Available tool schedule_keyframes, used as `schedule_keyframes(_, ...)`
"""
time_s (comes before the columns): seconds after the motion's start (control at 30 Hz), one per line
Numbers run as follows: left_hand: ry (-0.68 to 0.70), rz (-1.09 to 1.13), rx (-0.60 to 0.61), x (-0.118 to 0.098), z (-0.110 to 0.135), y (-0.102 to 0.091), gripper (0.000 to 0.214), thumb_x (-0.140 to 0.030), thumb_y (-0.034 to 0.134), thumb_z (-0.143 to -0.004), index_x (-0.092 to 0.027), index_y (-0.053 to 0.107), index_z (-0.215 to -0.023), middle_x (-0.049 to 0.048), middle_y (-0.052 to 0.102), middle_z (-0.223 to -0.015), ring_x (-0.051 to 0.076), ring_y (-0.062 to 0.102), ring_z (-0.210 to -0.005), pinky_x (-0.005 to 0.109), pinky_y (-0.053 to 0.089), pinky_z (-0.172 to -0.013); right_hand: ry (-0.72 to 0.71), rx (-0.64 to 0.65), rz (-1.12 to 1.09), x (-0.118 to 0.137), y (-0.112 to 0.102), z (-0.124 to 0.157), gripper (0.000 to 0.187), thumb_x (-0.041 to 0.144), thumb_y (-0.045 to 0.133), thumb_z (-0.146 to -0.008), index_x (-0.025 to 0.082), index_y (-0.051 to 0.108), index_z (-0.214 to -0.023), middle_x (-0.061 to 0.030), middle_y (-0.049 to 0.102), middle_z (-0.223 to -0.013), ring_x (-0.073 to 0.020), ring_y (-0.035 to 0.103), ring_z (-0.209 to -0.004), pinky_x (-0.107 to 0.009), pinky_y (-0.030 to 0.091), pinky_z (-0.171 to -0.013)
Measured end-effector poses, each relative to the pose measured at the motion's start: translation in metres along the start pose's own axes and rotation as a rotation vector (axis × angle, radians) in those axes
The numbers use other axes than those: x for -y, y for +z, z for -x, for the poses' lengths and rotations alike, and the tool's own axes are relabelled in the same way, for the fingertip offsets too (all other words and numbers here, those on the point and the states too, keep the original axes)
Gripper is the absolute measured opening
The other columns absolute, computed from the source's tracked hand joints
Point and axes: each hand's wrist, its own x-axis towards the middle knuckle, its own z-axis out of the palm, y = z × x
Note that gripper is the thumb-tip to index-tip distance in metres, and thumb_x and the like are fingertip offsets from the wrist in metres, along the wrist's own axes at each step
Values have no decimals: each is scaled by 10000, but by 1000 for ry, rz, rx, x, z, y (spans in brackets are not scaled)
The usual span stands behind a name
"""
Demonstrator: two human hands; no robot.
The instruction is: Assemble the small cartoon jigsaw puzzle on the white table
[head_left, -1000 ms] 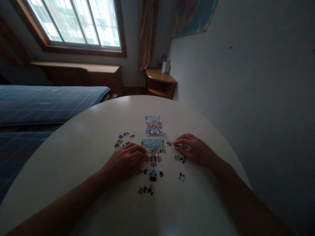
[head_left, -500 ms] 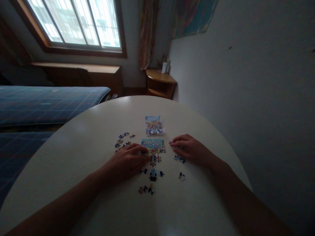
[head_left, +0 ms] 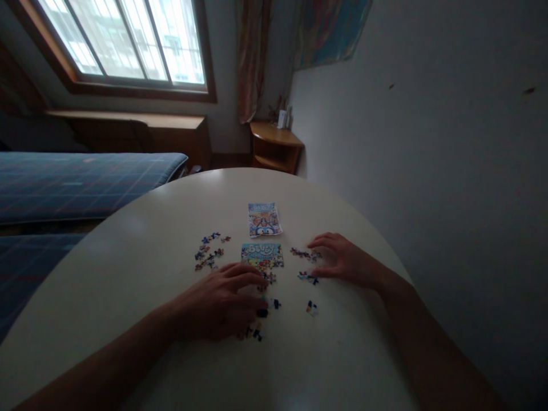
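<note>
My left hand (head_left: 225, 297) reaches over the middle of the table, its fingers apart and partly covering loose jigsaw pieces (head_left: 269, 278). Its thumb is by a dark blue and white group of pieces (head_left: 274, 303); whether it touches them I cannot tell. Above these lies a partly assembled jigsaw puzzle (head_left: 262, 253) with a light blue "Bluey" title strip. My right hand (head_left: 342, 260) is open at the right, thumb and fingers spread around a row of pieces (head_left: 303, 253) and a blue cluster (head_left: 307, 277).
Beyond the puzzle lies a printed picture sheet (head_left: 264, 220). More pieces sit at the left (head_left: 209, 251), at the lower right (head_left: 312, 308) and by my left wrist (head_left: 256, 331). The round white table (head_left: 141, 228) stands between a plaid mattress (head_left: 85, 185) and the wall (head_left: 428, 171).
My left hand has moved down toward me, from the puzzle's edge to the blue and white pieces. My right hand has shifted slightly right and its fingers have opened, uncovering pieces.
</note>
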Motion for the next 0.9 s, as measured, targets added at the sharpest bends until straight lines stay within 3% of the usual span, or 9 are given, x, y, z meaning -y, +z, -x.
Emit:
schedule_keyframes(0.1, 16, -24, 46, -4, -2, 1, 302, -285, 654, -884, -294, 648, -1186, 40, 591, -1340, 275, 490, -1285, 473, 436, -1080, 8, 3, -7, 1, 3, -1, 539, 512, 794, -737, 215, 663, -1167, -102, 621, -1217, -261, 567, -1160, -450, 435, -1040)
schedule_keyframes(0.23, 30, -9, 27, -4, -3, 3, 307, -287, 652, -879, -274, 641, -1185, 41, 620, -1308, 273, 496, -1278, 461, 432, -1086, 12, -42, 35, 3, 13, -10, 310, 409, 648, -902, 207, 687, -1135, -101, 660, -1150, -241, 597, -1085, -424, 461, -983)
schedule_keyframes(0.3, 36, 5, 17, -4, -3, 5, 323, -282, 650, -876, -259, 631, -1198, 49, 632, -1286, 265, 512, -1261, 446, 430, -1090, 27, -80, 59, 4, 19, -15, 255, 368, 626, -920, 207, 706, -1101, -99, 679, -1106, -235, 611, -1029, -406, 476, -940)
schedule_keyframes(0.63, 21, 55, -3, -2, -3, 4, 391, -263, 632, -882, -225, 577, -1267, 77, 637, -1287, 256, 545, -1243, 437, 422, -1100, 62, -163, 52, 13, 35, -26, 134, 322, 724, -840, 261, 773, -949, -57, 695, -1033, -227, 618, -970, -393, 465, -915)
schedule_keyframes(0.9, 19, 24, -46, 1, -3, 7, 325, -221, 585, -922, -220, 594, -1247, 75, 651, -1264, 235, 568, -1223, 428, 458, -1072, 65, -144, 34, 16, 35, -29, 71, 240, 724, -814, 216, 742, -879, -65, 701, -984, -216, 619, -936, -362, 467, -882)
